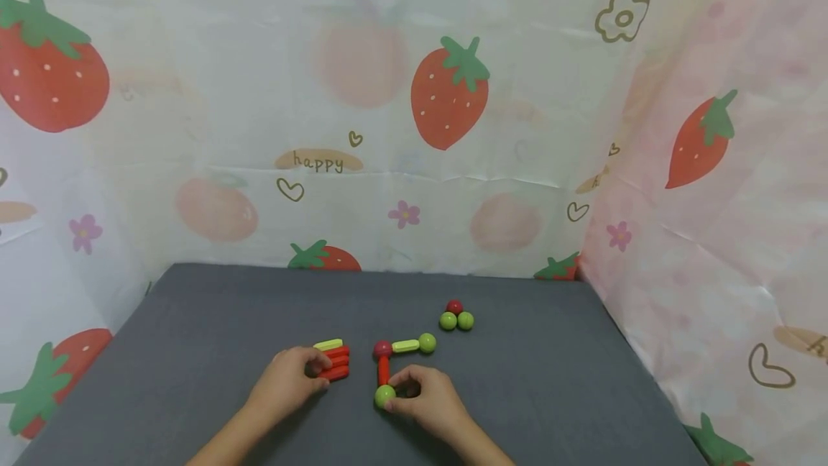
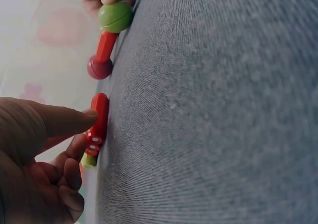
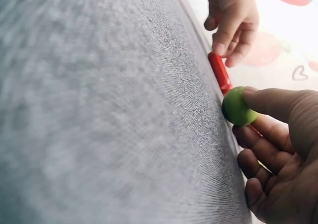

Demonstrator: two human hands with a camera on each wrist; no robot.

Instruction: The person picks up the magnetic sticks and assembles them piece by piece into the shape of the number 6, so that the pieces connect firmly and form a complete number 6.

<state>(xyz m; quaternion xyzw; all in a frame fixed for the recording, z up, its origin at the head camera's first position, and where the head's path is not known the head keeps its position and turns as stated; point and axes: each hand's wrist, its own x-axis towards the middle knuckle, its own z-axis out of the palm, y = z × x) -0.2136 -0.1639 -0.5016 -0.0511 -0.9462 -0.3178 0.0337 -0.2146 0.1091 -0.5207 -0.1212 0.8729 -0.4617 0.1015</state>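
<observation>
Closest, the right hand (image 1: 430, 400) pinched a glossy green ball (image 1: 384, 398) on a slim red rod (image 1: 384, 370), apparently joining them; the left hand (image 1: 290, 378) pinched a faceted red stick (image 1: 336, 373), probably needed next.

Soft lt; wrist-cam bkdrop (image 3: 283, 30) overexp., nr cloth (image 3: 74, 134) blurry.
</observation>
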